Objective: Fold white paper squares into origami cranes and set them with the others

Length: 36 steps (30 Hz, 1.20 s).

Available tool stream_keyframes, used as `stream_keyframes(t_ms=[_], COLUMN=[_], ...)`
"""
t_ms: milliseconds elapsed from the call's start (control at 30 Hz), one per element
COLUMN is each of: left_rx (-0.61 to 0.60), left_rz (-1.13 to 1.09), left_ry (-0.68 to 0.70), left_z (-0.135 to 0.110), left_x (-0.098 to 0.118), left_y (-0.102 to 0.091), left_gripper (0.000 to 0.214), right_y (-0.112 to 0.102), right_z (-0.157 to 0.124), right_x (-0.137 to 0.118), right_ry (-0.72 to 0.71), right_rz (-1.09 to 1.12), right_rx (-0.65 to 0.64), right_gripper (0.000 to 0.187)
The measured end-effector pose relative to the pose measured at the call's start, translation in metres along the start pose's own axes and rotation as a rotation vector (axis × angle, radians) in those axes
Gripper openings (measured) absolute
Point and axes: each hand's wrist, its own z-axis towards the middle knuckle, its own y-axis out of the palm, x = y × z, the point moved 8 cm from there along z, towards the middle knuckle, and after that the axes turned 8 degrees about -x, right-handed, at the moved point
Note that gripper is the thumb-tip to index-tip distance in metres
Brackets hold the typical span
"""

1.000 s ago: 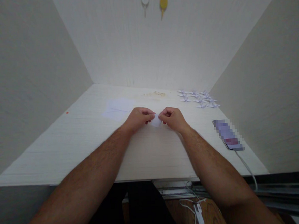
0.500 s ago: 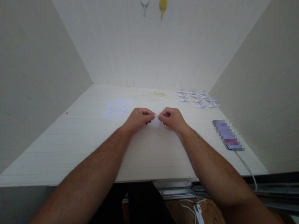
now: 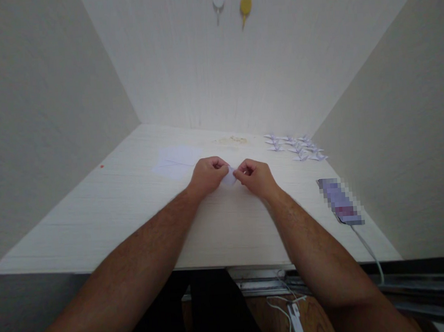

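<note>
Between my two hands is a small piece of folded white paper [image 3: 229,177], held just above or on the table; I cannot tell which. My left hand [image 3: 209,175] pinches its upper left edge between thumb and fingers. On the other side, my right hand [image 3: 255,176] grips the paper's right edge with thumb and forefinger. The fingertips of both hands nearly meet at the top of the piece. Flat white paper sheets [image 3: 178,160] lie just beyond my left hand.
Several folded paper cranes [image 3: 296,146] stand at the back right of the white table [image 3: 226,236]. A blurred-out phone [image 3: 339,201] with a white cable [image 3: 370,252] lies at the right. Two hooks, one yellow [image 3: 245,4], hang on the back wall. Below is a power strip [image 3: 295,319].
Both hands still pinch the paper. My left hand has turned slightly and its fingers sit closer to my right hand; less of the paper shows. The whole view has shifted a little.
</note>
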Motion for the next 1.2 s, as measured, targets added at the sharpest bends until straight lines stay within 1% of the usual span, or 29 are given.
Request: stream_keyframes(t_ms=[100,200,267,333,467,567,700,867,1033,1200], left_rx=[0.042,0.036,0.027,0.035,0.084,0.116,0.147,0.15,0.149,0.175], left_rz=[-0.113,-0.265,-0.332,-0.359,-0.341,-0.323,-0.315,-0.342,-0.319,-0.3], left_ry=[0.002,0.015,0.029,0.041,0.032,0.019,0.01,-0.001,-0.014,-0.036], left_z=[-0.001,-0.002,-0.004,-0.005,-0.006,-0.006,-0.007,-0.008,-0.007,-0.006], left_x=[-0.001,0.0,0.002,0.004,0.005,0.004,0.005,0.005,0.001,-0.003], left_y=[0.0,0.004,0.007,0.008,0.006,0.004,0.001,0.002,0.003,0.001], left_gripper=[0.013,0.014,0.015,0.016,0.016,0.016,0.015,0.014,0.015,0.014], right_y=[0.0,0.004,0.007,0.007,0.002,0.0,-0.002,-0.005,-0.004,0.003], right_z=[0.001,0.003,0.004,0.004,0.002,0.002,0.002,0.0,-0.001,0.001], right_x=[0.0,0.003,0.004,0.004,0.006,0.007,0.005,0.002,0.006,0.011], right_ry=[0.007,0.037,0.057,0.067,0.073,0.087,0.085,0.063,0.105,0.146], right_rz=[0.124,0.358,0.413,0.426,0.465,0.465,0.417,0.391,0.398,0.353], right_rx=[0.072,0.113,0.112,0.128,0.2,0.219,0.216,0.204,0.2,0.126], right_gripper=[0.02,0.035,0.031,0.026,0.025,0.025,0.024,0.024,0.024,0.029])
